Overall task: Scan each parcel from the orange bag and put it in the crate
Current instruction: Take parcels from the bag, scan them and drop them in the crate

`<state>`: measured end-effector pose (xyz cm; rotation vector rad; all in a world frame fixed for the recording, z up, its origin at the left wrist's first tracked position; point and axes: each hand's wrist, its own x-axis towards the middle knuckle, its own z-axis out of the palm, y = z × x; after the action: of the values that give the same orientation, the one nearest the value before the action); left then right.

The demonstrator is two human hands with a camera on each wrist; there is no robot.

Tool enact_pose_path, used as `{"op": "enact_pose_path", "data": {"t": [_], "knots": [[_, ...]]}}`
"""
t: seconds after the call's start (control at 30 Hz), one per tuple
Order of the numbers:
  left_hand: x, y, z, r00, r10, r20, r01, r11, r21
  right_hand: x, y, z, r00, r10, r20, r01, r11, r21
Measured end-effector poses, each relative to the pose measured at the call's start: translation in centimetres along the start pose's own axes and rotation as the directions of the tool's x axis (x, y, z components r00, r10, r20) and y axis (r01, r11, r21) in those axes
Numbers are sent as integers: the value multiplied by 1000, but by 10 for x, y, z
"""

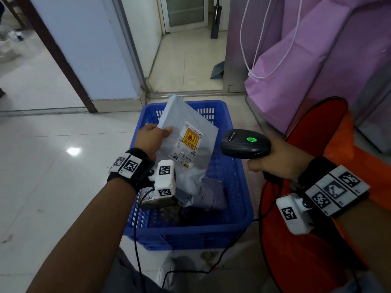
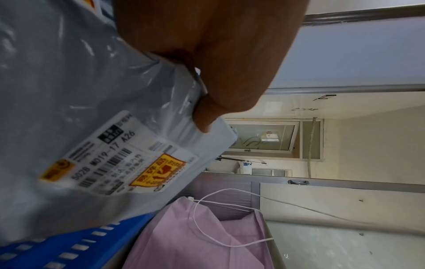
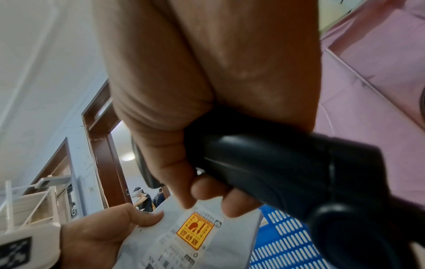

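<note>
Left hand pinches grey parcel edge above blue crate | right hand grips scanner, just beside parcel's free edge

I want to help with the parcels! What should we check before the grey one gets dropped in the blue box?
1. Left hand holds the grey parcel firmly by its edge: ok.
2. Label faces up toward the scanner: ok.
3. Right hand grips the scanner, and its green light is on: ok.
4. Scan really went through: cannot tell, the green light only hints at it.
5. Parcel is above the blue crate: ok.
6. Room left in the crate: ok, other parcels lie low inside.
</note>
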<state>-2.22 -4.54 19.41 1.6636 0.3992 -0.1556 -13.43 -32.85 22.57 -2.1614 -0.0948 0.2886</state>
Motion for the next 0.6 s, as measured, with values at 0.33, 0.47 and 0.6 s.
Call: {"op": "enact_pose_path", "data": {"t": [0.33, 0.47, 0.6], "knots": [[11, -19, 7, 931, 107, -349, 152, 757, 636, -27, 36, -46, 933, 196, -302, -168, 979, 116], [-2, -25, 50, 962, 267, -55, -170, 745, 645, -54, 71, -71, 860, 293, -418, -191, 944, 269], [-21, -38, 110, 919, 255, 300, -390, 692, 608, -86, 108, -99, 774, 366, -517, -252, 927, 278]]}}
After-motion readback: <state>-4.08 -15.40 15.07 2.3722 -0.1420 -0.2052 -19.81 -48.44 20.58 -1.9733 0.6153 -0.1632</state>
